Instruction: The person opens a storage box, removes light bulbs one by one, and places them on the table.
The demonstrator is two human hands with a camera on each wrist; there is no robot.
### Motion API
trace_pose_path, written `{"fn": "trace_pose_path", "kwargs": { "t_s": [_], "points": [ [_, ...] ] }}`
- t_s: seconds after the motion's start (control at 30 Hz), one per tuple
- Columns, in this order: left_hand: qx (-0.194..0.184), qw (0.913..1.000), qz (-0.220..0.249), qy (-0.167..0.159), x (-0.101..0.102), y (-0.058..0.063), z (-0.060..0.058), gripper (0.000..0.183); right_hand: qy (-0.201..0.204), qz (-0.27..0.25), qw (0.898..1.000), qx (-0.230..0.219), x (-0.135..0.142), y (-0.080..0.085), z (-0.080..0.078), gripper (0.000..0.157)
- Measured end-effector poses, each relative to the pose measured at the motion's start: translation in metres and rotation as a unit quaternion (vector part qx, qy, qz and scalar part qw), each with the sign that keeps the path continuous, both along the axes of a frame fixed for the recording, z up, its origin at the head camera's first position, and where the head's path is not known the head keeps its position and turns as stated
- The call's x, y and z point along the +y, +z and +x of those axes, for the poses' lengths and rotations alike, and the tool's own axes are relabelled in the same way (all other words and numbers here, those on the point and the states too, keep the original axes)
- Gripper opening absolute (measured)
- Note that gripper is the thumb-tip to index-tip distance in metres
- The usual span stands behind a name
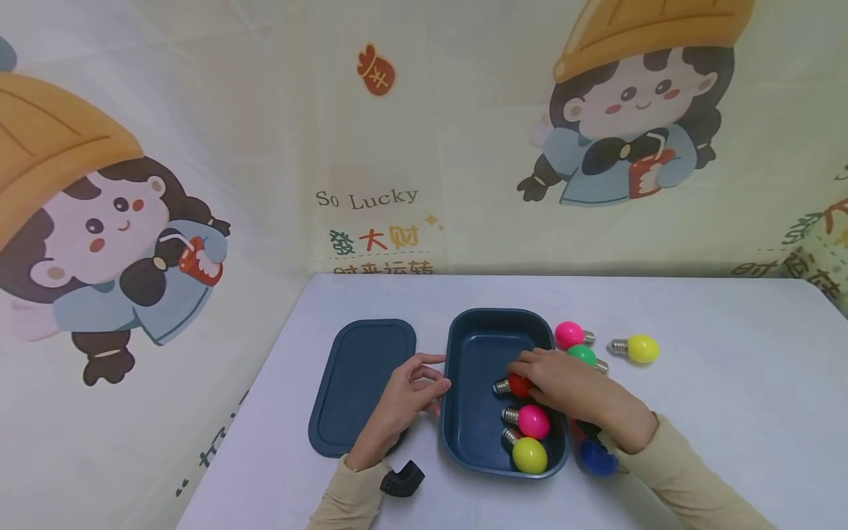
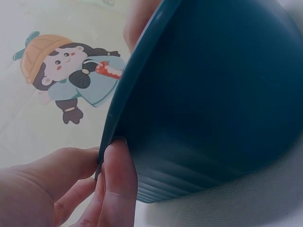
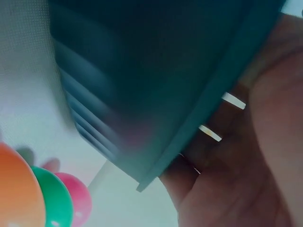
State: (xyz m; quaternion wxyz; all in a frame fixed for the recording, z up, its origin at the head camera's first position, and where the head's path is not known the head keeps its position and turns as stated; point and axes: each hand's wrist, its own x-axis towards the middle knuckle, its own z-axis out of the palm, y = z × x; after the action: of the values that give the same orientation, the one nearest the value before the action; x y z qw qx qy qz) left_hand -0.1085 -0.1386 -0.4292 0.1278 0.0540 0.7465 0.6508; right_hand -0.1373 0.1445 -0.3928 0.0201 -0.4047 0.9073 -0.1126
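A dark blue rectangular box [image 1: 478,419] stands between the hands. My left hand [image 1: 407,394] pinches its left rim, fingers and thumb on either side of the box wall [image 2: 124,101] in the left wrist view. Reaching over the right rim, my right hand [image 1: 563,379] holds a red light bulb [image 1: 520,384] low inside the box, its metal screw base pointing left. Nearer the front lie a pink bulb [image 1: 534,422] and a yellow bulb [image 1: 530,455]. In the right wrist view the box wall hides the right fingertips.
Left of the box lies a flat dark blue lid [image 1: 361,383]. On the right are another pink bulb [image 1: 570,335], a green bulb [image 1: 581,356], another yellow bulb [image 1: 642,349] and a blue bulb [image 1: 598,459]. An orange bulb [image 3: 19,189] shows in the right wrist view.
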Motion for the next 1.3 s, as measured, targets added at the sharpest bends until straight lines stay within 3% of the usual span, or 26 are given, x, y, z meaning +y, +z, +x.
{"fn": "trace_pose_path", "kwargs": {
  "t_s": [0.17, 0.47, 0.9, 1.13, 1.3],
  "points": [
    [-0.001, 1.0, 0.0, 0.001, 0.0, -0.001, 0.0, 0.047, 0.008, -0.002, 1.0, 0.008, 0.0, -0.002, 0.0, 0.036],
    [-0.005, 1.0, 0.0, -0.002, 0.001, -0.001, 0.002, 0.047, 0.016, -0.026, 0.999, -0.022, 0.006, 0.0, 0.002, 0.036],
    [-0.003, 1.0, -0.004, 0.002, 0.001, -0.004, 0.003, 0.047, 0.015, -0.051, 0.999, -0.002, 0.02, 0.009, 0.011, 0.042],
    [-0.004, 1.0, -0.004, 0.002, 0.001, -0.005, 0.003, 0.047, 0.002, -0.06, 0.998, -0.014, 0.029, 0.02, 0.015, 0.047],
    [-0.001, 1.0, -0.004, -0.001, 0.001, -0.005, 0.003, 0.047, -0.029, -0.041, 0.999, -0.01, 0.034, 0.025, 0.018, 0.052]
  ]
}}
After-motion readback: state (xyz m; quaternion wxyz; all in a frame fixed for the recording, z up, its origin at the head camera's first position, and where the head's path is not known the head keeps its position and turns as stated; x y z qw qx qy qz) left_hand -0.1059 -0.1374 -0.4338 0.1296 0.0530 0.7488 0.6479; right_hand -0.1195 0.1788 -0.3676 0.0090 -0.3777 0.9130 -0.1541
